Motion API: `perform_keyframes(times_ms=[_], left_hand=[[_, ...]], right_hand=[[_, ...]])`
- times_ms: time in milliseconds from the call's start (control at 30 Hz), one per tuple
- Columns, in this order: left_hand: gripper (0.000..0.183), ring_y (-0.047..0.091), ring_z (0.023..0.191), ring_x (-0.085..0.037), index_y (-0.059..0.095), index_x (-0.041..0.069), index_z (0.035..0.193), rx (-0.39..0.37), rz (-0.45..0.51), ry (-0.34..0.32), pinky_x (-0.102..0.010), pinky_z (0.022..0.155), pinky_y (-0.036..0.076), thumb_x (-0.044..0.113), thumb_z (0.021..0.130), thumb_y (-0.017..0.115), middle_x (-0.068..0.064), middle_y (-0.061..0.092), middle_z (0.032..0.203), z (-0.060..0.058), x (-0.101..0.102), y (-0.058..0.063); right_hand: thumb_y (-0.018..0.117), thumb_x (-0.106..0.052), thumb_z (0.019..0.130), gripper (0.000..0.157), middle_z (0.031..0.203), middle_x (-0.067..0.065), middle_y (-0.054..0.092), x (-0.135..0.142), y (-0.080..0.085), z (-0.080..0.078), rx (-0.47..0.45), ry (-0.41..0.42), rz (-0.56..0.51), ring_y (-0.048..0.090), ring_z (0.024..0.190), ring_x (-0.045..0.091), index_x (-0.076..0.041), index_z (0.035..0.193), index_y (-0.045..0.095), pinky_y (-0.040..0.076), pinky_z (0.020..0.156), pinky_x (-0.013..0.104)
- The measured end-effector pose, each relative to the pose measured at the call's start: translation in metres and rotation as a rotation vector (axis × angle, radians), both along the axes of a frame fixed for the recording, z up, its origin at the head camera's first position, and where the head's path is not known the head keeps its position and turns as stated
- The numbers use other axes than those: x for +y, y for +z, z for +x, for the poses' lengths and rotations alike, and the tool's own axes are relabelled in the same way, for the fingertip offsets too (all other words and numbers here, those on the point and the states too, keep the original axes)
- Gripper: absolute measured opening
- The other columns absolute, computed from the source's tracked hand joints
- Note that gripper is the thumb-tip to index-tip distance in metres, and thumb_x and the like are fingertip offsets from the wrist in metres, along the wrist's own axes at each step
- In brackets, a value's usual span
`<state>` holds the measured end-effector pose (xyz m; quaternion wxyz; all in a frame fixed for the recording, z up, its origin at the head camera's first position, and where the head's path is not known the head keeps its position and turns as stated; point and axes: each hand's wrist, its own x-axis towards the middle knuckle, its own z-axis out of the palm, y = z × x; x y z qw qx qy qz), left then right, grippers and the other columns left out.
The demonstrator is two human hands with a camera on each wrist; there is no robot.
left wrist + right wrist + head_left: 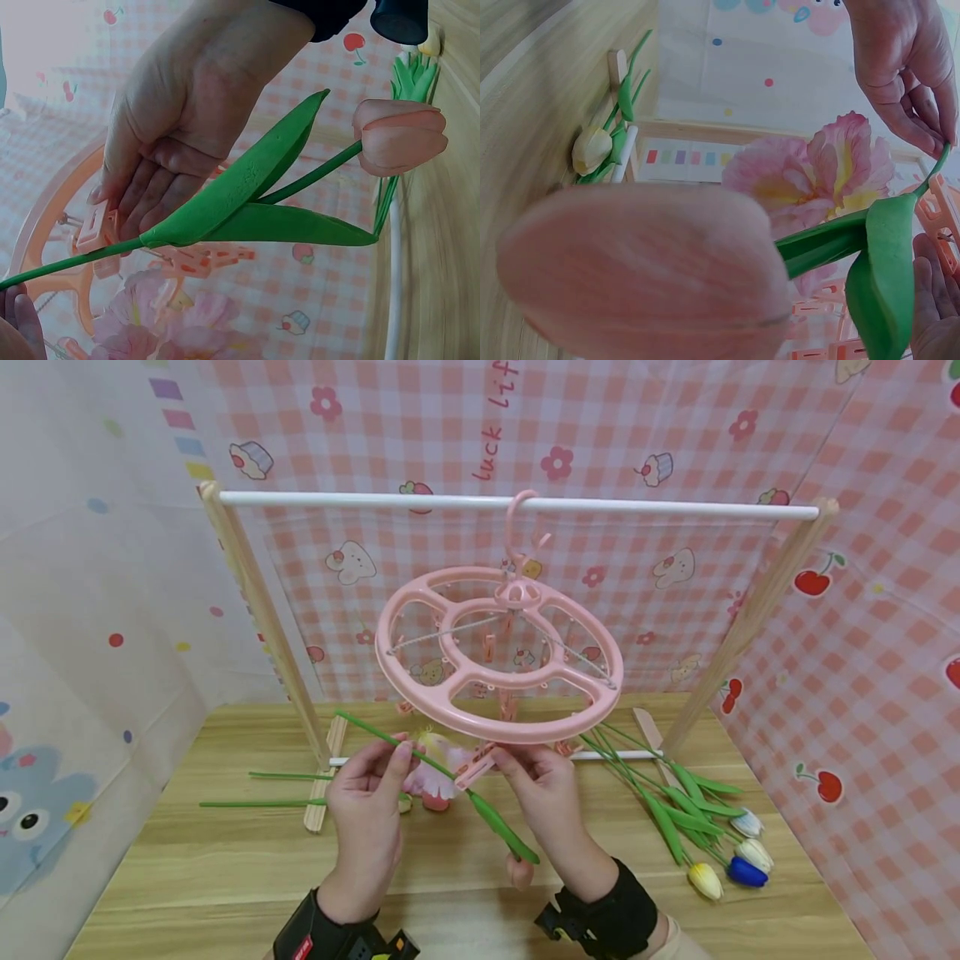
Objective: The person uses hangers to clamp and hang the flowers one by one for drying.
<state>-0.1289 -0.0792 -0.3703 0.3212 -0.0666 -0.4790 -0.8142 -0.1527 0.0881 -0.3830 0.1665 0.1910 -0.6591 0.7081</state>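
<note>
My left hand [367, 827] pinches the green stem of a pink artificial tulip [498, 827] between thumb and fingertips. The stem runs slantwise, and its pink bloom [397, 139] points down toward the right. My right hand [547, 793] grips a pink clothespin [474, 767] under the front rim of a round pink clip hanger [480, 720]. In the left wrist view the clothespin's jaws are right at the stem, below the leaves. Ruffled pink-and-yellow flowers [810, 172] hang beneath the hanger, partly hidden behind my hands in the head view.
The hanger hooks over a white rod [360, 500] between wooden posts. Several tulips [697, 827] lie on the wooden table at the right, with white, yellow and blue blooms. More green stems [255, 803] lie at the left across the stand's foot. Other clothespins [507, 703] dangle from the hanger.
</note>
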Motion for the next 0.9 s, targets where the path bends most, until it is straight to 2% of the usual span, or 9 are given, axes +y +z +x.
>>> perform_keyframes(times_ms=[233,367,500,600,767,900], left_hand=[[0.010,0.064,0.070,-0.019,0.064,-0.014,0.091,0.035,0.006,-0.018,-0.024,0.064,0.055,-0.009,0.082,0.063,-0.017,0.066,0.081,-0.0003,0.0005,0.0019],[0.010,0.064,0.071,-0.019,0.064,-0.012,0.091,0.017,-0.014,-0.006,-0.025,0.065,0.055,-0.006,0.083,0.063,-0.015,0.066,0.081,0.0009,0.0009,0.0031],[0.010,0.065,0.072,-0.021,0.064,-0.013,0.091,0.024,0.008,-0.013,-0.027,0.067,0.056,-0.008,0.083,0.063,-0.014,0.067,0.081,0.0011,0.0013,0.0036],[0.008,0.065,0.072,-0.022,0.065,-0.011,0.090,0.040,0.021,-0.020,-0.028,0.067,0.056,-0.010,0.082,0.062,-0.014,0.067,0.081,0.0008,0.0018,0.0036],[0.010,0.065,0.074,-0.022,0.066,-0.008,0.090,0.065,0.039,-0.051,-0.027,0.068,0.055,-0.012,0.083,0.060,-0.014,0.067,0.085,0.0002,0.0017,0.0027],[0.011,0.065,0.076,-0.023,0.067,-0.005,0.090,0.036,0.035,-0.047,-0.027,0.069,0.055,-0.010,0.083,0.061,-0.013,0.067,0.086,-0.0006,0.0017,0.0008]], right_hand=[[0.062,-0.001,0.087,0.019,0.089,0.017,0.067,-0.0005,0.0005,0.0000,0.009,0.005,-0.005,0.065,0.078,0.020,0.010,0.101,0.063,0.056,0.069,0.036],[0.062,-0.003,0.087,0.019,0.088,0.016,0.067,-0.0005,0.0009,0.0008,-0.004,0.004,-0.002,0.064,0.076,0.019,0.009,0.101,0.064,0.056,0.068,0.034],[0.062,-0.005,0.087,0.019,0.089,0.016,0.067,-0.0002,0.0010,0.0012,-0.012,0.009,-0.002,0.065,0.077,0.020,0.008,0.101,0.064,0.056,0.069,0.035],[0.062,-0.005,0.088,0.019,0.090,0.016,0.067,0.0001,0.0006,0.0008,-0.015,0.034,0.001,0.065,0.079,0.021,0.008,0.102,0.064,0.055,0.071,0.038],[0.060,-0.006,0.089,0.021,0.095,0.015,0.066,0.0015,0.0008,0.0016,-0.051,0.106,0.034,0.063,0.087,0.022,0.007,0.105,0.062,0.054,0.078,0.037],[0.061,-0.008,0.089,0.025,0.100,0.016,0.064,0.0025,0.0005,0.0029,-0.105,0.150,0.029,0.062,0.091,0.023,0.007,0.108,0.060,0.052,0.081,0.035]])
